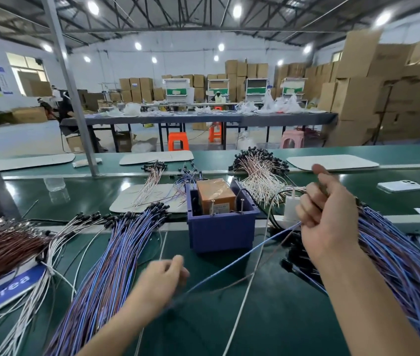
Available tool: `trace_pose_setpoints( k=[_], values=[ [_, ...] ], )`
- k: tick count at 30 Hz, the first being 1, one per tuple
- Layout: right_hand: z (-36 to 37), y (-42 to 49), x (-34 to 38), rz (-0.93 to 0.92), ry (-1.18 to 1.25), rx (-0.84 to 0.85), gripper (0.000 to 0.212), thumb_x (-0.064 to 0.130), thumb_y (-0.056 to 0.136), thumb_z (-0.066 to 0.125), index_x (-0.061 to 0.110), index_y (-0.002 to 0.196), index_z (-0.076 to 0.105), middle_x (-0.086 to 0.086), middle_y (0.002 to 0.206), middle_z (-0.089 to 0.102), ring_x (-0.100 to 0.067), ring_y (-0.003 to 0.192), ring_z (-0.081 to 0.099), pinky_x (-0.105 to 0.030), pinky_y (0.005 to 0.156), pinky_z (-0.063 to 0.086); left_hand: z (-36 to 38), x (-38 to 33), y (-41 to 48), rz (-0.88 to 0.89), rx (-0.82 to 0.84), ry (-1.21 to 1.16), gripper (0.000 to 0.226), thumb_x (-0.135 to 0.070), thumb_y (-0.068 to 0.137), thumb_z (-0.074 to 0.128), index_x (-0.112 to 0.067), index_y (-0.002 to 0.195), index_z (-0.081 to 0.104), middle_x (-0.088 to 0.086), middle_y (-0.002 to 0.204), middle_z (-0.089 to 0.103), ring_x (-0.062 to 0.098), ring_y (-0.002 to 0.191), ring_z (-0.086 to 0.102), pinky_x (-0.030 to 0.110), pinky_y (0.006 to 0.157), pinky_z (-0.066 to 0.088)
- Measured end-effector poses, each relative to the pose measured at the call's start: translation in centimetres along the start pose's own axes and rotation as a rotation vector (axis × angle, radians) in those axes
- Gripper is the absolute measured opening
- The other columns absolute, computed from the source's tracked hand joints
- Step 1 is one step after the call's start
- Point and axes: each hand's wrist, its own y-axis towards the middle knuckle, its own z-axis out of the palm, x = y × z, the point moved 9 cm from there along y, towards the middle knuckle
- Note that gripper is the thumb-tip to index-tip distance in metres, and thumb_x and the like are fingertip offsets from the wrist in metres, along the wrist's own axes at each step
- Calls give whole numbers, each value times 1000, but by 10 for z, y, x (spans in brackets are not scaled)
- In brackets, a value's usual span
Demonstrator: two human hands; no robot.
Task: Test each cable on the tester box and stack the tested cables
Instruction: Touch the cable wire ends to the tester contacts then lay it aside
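An orange tester box [216,195] sits inside a blue plastic bin [221,231] at the centre of the green bench. One thin blue cable [232,268] stretches between my hands in front of the bin. My left hand [162,278] pinches its near end low on the bench. My right hand [329,211] is raised to the right of the bin with fingers curled round the cable's other end. A fanned stack of blue-purple cables [108,265] lies to the left, and another large bundle [404,258] lies under my right forearm.
Brown cables [0,247] and white ones [57,242] lie at the far left over a blue sign. Pink-white bundles [260,176] lie behind the bin. A white phone [400,185] and white mats sit farther back. A metal post [75,104] rises at the left.
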Motion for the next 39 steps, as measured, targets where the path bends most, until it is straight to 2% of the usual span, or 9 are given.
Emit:
trace_pose_setpoints(
  k=[3, 8, 12, 14, 18, 22, 27, 33, 39],
  values=[
    [4, -4, -5, 34, 49, -3, 24, 18, 104, 39, 21, 93, 59, 8, 47, 18, -8, 38, 12, -22, 35, 12, 56, -5, -29, -297, 343, -354, 64, -56, 102, 39, -2, 95, 72, 9, 75, 74, 19, 56, 61, 25, 49, 50],
    [-4, -7, 2, 5, 123, -51, 33, 28, 104, 38, 23, 82, 62, 8, 47, 17, -10, 40, 11, -22, 34, 17, 13, -48, -40, 232, -49, -132, 64, -59, 99, 42, -19, 54, 65, -3, 49, 58, 9, 42, 46, 23, 47, 37],
    [2, -8, -8, 50, 230, -51, 39, 28, 104, 36, 24, 73, 59, 7, 46, 16, -9, 39, 11, -22, 35, 16, 84, -52, -71, -37, 584, -358, 78, -74, 90, 32, -10, 85, 76, 13, 84, 77, 21, 55, 67, 22, 46, 46],
    [8, -9, -15, 72, 260, -37, 42, 27, 104, 35, 24, 69, 58, 7, 46, 16, -9, 39, 11, -22, 35, 16, 106, -51, -79, -260, 679, -606, 77, -70, 93, 36, -2, 114, 63, 17, 103, 76, 28, 76, 75, 30, 54, 56],
    [3, -9, -22, 82, 243, -28, 44, 24, 104, 35, 24, 68, 59, 7, 46, 16, -9, 38, 11, -23, 35, 15, 87, -63, -49, -334, 454, -1184, 51, -49, 103, 44, -3, 124, 50, 18, 113, 74, 33, 103, 72, 48, 84, 58],
    [-21, -7, -35, 129, 120, -54, 39, 25, 105, 35, 22, 74, 59, 8, 46, 18, -7, 35, 12, -22, 32, 12, 26, -51, -10, -230, 68, -1449, 24, -28, 107, 44, -13, 104, 62, 4, 79, 75, 17, 63, 73, 35, 70, 54],
    [-53, -13, -79, 182, -271, -47, 37, 33, 109, 36, 12, 92, 61, 8, 47, 27, -6, 33, 18, -20, 31, 14, -27, -40, 5, 180, -339, -937, 31, -31, 109, 36, -15, 102, 62, -9, 54, 44, 4, 46, 42, 21, 51, 40],
    [-37, -38, -144, 90, -853, 226, 36, 41, 108, 31, 32, 105, 66, 1, 74, 55, 2, 54, 48, -13, 53, 40, 41, -51, -8, 539, -252, -163, 29, -50, 97, 40, -38, 93, 67, -4, 71, 66, 18, 56, 54, 36, 57, 46],
    [-15, -38, -167, -73, -992, 346, 21, 45, 96, 48, 41, 102, 67, 27, 104, 63, 4, 101, 62, -11, 83, 47, 62, -40, 6, 542, -236, -11, 28, -58, 93, 34, -58, 119, 44, -15, 82, 72, 6, 74, 68, 34, 74, 55]
  ],
)
